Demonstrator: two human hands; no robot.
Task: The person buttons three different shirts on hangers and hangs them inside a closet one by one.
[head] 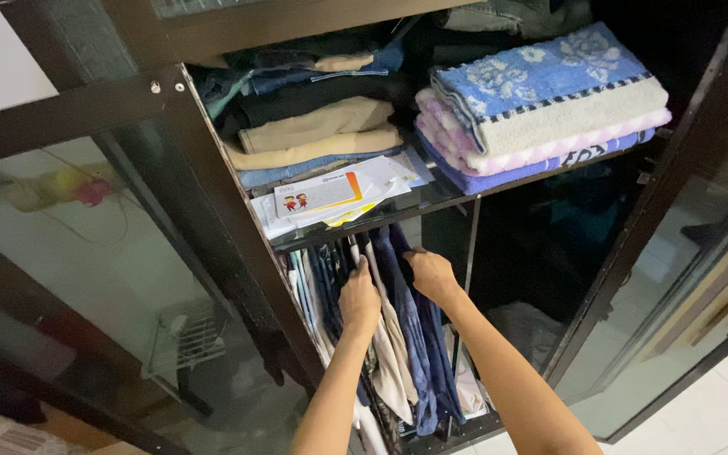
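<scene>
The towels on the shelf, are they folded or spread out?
Folded. The towels lie in a neat stack on the shelf, with their doubled edges showing along the front.

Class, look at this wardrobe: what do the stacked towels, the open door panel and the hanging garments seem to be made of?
Towels: likely cotton terry, with a looped, fluffy pile. Door panel: glass in a dark frame, glossy, with reflections showing. Hanging garments, which the left hand and right hand part: woven cloth, some perhaps denim, soft folds.

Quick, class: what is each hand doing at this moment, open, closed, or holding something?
Left hand: closed on the hanging clothes, pushing into them.
Right hand: closed on a dark blue hanging garment near its top.
</scene>
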